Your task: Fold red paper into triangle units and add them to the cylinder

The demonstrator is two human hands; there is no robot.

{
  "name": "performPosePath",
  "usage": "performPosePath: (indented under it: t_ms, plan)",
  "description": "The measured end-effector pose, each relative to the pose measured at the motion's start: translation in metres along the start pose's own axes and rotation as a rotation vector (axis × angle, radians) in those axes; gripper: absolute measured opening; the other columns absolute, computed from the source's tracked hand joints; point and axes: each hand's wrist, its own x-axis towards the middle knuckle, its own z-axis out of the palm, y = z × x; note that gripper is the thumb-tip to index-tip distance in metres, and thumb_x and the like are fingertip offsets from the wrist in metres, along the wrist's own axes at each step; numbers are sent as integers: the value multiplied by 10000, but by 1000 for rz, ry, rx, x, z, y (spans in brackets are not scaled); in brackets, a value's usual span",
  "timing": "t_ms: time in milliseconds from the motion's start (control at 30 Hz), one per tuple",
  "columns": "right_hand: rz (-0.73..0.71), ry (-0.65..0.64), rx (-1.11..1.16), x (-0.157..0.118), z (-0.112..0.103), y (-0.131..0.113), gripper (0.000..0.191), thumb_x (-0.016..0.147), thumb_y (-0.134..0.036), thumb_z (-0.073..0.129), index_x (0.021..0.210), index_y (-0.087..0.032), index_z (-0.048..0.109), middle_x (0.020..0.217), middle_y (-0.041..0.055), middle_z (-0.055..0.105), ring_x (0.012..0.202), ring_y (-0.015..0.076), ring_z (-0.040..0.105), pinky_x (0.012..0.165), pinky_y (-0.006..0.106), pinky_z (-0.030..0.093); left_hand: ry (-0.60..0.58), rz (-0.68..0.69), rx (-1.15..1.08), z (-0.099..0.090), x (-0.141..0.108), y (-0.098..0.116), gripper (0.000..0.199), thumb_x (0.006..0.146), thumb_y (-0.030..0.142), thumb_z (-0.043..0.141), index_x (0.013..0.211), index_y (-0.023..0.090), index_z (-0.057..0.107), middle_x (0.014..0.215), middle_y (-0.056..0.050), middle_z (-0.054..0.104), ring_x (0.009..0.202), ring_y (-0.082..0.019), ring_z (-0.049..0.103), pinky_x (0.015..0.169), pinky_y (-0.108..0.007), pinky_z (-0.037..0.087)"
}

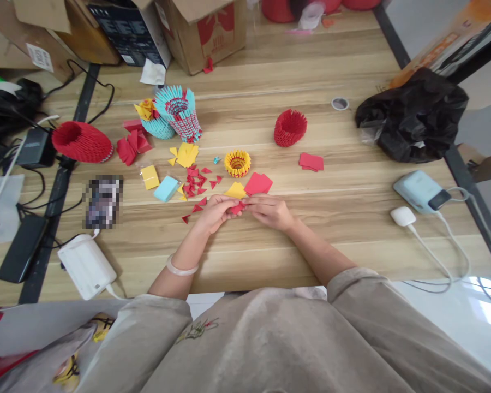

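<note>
A small piece of red paper [237, 208] is pinched between my two hands near the table's front. My left hand [216, 212] closes on its left side, and my right hand [270, 210] grips the right side. The fold itself is mostly covered by fingers. Just beyond lie red paper sheets [258, 184] and a yellow paper sheet [235, 190]. Left of these are several folded red triangles [194, 181]. A small yellow and red folded-paper bowl [237, 163] stands behind the sheets.
Folded-paper vases stand farther back: a blue and red one [182, 117], a red one [289, 128] and a red one on its side [84, 142]. A white power bank [88, 266] and phone [103, 202] lie left. At right are a black plastic bag [413, 117] and blue charger [419, 191].
</note>
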Motion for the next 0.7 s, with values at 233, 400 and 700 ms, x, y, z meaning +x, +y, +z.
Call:
performPosePath:
  t_ms: [233,400,700]
  plan:
    - [118,-82,61,-2,1,2,185,891,-194,516,902,-226,698,1006,68,729,942,171,692,898,367,570,7,7,15,-1,1,0,210,547,274,778,650,105,706,570,-49,651,522,-99,568,501,-213,400]
    - [70,-43,73,-2,2,2,185,880,-162,523,928,-213,695,996,83,730,927,168,694,895,348,568,15,35,40,-1,0,-2,242,533,299,815,638,111,703,563,-26,634,523,-81,549,531,-207,422]
    - [355,47,216,2,6,-5,135,831,-287,611,885,-213,711,979,82,732,927,180,689,866,340,558,100,340,413,-6,6,-13,231,702,346,694,740,120,720,601,-37,674,533,-104,568,568,-224,438]
